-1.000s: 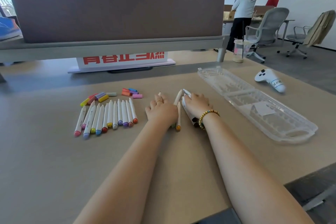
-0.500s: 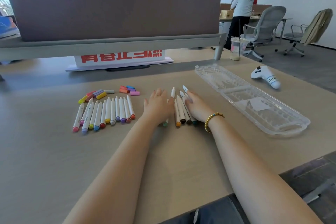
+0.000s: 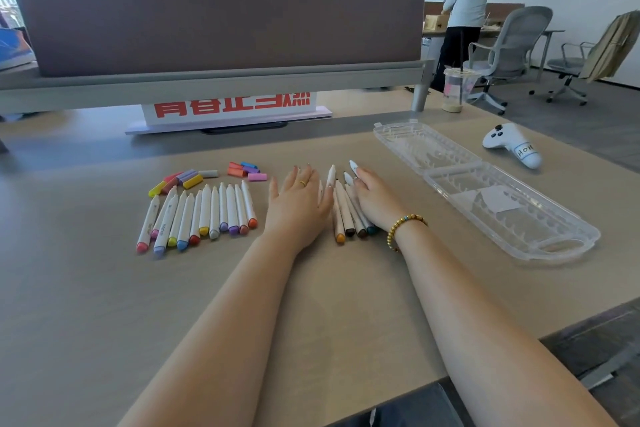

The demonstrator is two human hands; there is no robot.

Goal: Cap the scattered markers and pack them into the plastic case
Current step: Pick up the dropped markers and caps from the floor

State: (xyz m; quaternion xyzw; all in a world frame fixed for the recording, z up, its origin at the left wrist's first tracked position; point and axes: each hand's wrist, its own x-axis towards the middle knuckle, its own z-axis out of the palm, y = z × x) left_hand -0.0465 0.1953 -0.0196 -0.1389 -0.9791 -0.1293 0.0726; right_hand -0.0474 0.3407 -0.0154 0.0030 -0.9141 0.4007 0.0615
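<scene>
Flanking a few markers [image 3: 348,210] with flat, straight fingers, the left hand [image 3: 298,201] and right hand [image 3: 372,199] grip nothing; round barrels between the fingertips could roll off.

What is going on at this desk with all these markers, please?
A person is sorting markers on the desk. The left hand and right hand lie flat either side of a small group of markers. A longer row and loose caps lie to the left. The open plastic case holds no markers.
</scene>
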